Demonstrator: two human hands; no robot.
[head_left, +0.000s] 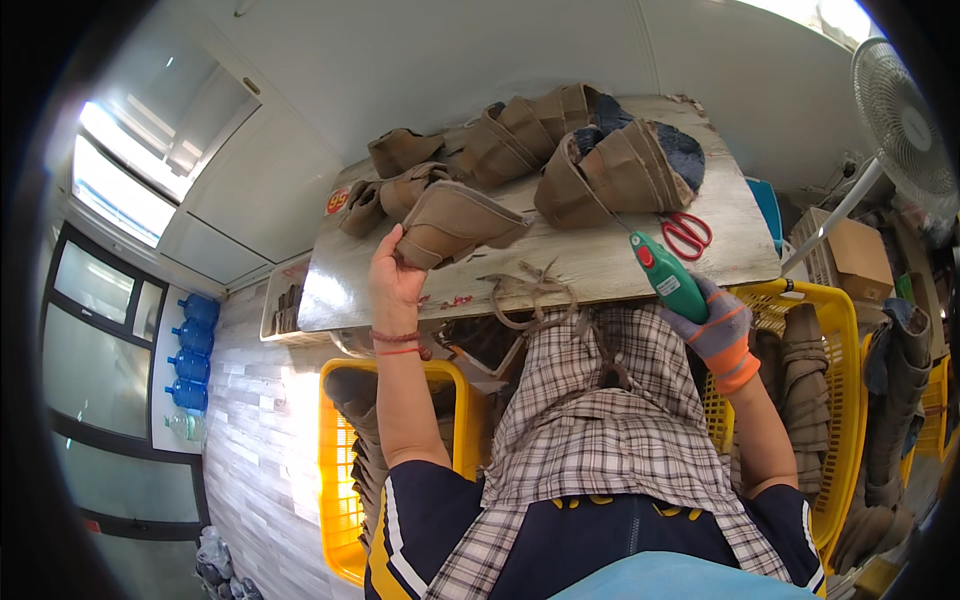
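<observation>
My bare left hand, with red bead bracelets at the wrist, pinches the edge of a brown boot upper above the left part of the table. In my right hand, gloved in grey and orange, is a green hand-held tool with a red button and a thin tip, pointing toward the far left. Past that tip lies a rolled stack of brown uppers with dark fleecy lining. Red-handled scissors rest beside the tool, their blades mostly hidden.
More brown uppers lie along the back of the worn white table, with scrap strips at its near edge. Yellow baskets of pieces stand left and right of me. A fan stands far right.
</observation>
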